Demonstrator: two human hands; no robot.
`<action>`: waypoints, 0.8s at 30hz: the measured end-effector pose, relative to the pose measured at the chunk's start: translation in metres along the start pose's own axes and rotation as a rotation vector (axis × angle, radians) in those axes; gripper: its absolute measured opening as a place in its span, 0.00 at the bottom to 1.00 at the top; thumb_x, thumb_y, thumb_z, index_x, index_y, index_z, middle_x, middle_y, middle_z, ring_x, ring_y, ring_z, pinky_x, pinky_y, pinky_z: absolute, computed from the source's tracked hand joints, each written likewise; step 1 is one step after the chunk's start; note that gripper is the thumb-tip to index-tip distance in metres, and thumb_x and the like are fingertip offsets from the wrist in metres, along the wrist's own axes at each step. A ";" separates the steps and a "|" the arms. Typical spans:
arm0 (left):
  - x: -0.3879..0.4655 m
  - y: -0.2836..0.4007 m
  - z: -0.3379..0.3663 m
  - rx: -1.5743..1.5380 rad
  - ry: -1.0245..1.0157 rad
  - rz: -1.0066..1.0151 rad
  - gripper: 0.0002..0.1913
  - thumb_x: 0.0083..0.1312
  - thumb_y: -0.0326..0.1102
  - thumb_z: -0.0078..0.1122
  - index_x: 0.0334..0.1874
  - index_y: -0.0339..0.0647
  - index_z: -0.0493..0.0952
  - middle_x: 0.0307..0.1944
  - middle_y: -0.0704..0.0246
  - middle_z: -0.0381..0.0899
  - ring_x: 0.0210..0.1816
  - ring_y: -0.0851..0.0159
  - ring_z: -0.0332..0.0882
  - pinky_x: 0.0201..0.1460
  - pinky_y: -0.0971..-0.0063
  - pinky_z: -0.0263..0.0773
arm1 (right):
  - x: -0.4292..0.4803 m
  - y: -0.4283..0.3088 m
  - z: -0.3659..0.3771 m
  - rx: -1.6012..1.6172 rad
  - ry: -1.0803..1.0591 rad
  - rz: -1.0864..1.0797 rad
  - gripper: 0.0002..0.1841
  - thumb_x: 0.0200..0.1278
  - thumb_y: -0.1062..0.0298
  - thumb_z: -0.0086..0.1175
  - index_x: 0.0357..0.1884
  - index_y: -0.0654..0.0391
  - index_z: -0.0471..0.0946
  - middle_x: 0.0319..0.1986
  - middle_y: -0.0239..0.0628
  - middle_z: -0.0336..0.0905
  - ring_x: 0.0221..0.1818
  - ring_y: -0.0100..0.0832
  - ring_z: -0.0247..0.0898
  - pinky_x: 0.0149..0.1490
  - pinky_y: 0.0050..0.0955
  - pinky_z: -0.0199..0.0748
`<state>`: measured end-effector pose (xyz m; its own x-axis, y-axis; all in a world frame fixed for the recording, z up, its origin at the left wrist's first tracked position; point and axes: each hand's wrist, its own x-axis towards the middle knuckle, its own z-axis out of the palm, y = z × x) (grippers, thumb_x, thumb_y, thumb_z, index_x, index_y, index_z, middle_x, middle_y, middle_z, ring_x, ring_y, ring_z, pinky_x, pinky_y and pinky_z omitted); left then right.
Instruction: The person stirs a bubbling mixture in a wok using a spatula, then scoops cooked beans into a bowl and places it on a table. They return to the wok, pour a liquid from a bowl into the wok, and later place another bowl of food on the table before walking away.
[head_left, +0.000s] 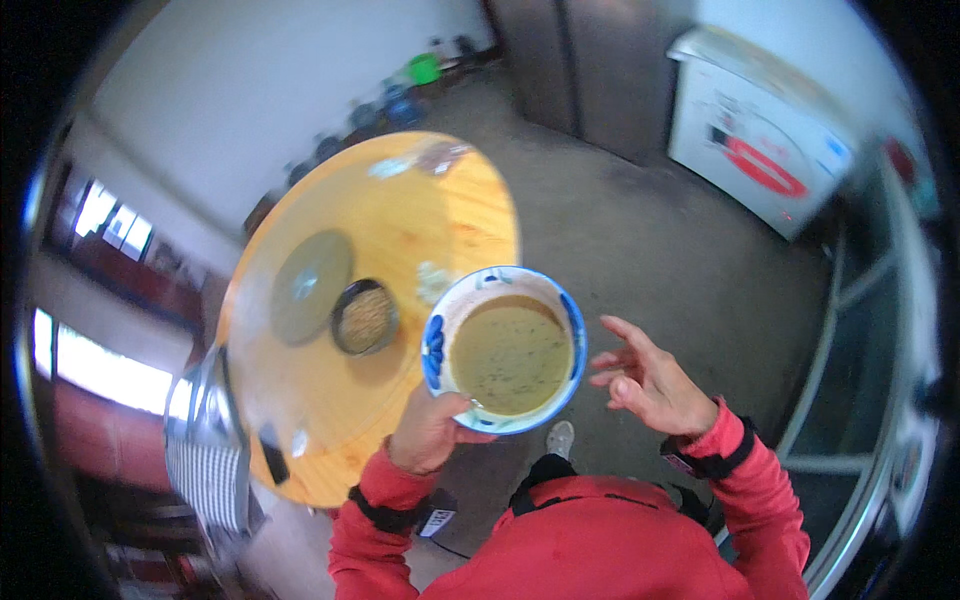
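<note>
My left hand (433, 431) grips the lower left rim of a blue-and-white bowl (576, 337), its thumb over the edge. The bowl holds a murky yellow-green liquid (511, 356) with small dark specks afloat. To the right of the bowl is my right hand (649, 379), off the rim, fingers apart and holding nothing. Left of the held bowl, a dark bowl (337, 319) filled with tan grains or beans (367, 318) stands on a round wooden table (487, 202).
A chair with a checked cloth (206, 480) stands at the table's left. A dark flat object (274, 454) lies near the table edge. Large bottles (403, 105) and a green container (424, 69) line the wall. A white chest freezer (757, 142) and a metal-framed glass door (862, 375) are at right.
</note>
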<state>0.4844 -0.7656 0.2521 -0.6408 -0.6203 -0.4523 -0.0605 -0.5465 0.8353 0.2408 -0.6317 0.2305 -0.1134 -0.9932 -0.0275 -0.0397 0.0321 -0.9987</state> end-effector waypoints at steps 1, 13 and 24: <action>0.007 -0.008 0.025 0.006 -0.068 -0.037 0.26 0.55 0.28 0.49 0.59 0.35 0.62 0.46 0.59 0.76 0.38 0.60 0.80 0.32 0.65 0.81 | -0.017 0.002 -0.007 0.131 0.045 0.043 0.41 0.58 0.50 0.54 0.65 0.63 0.47 0.44 0.48 0.70 0.39 0.34 0.73 0.38 0.27 0.74; 0.051 -0.077 0.275 0.385 -0.801 -0.322 0.23 0.63 0.30 0.43 0.61 0.37 0.58 0.51 0.59 0.71 0.46 0.61 0.76 0.41 0.70 0.78 | -0.248 0.009 -0.077 0.242 0.960 -0.026 0.33 0.62 0.58 0.49 0.65 0.61 0.50 0.52 0.40 0.64 0.47 0.28 0.66 0.42 0.26 0.73; 0.083 -0.113 0.318 0.016 -1.583 -0.704 0.30 0.56 0.39 0.53 0.61 0.35 0.60 0.57 0.60 0.68 0.58 0.57 0.66 0.63 0.62 0.58 | -0.259 -0.014 0.040 0.216 1.738 -0.118 0.28 0.64 0.61 0.47 0.64 0.58 0.55 0.47 0.34 0.68 0.43 0.24 0.68 0.37 0.23 0.74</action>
<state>0.1947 -0.5767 0.2190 -0.5591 0.8290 0.0105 -0.6363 -0.4371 0.6357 0.3100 -0.3795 0.2497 -0.9602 0.2776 -0.0317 -0.0203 -0.1822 -0.9830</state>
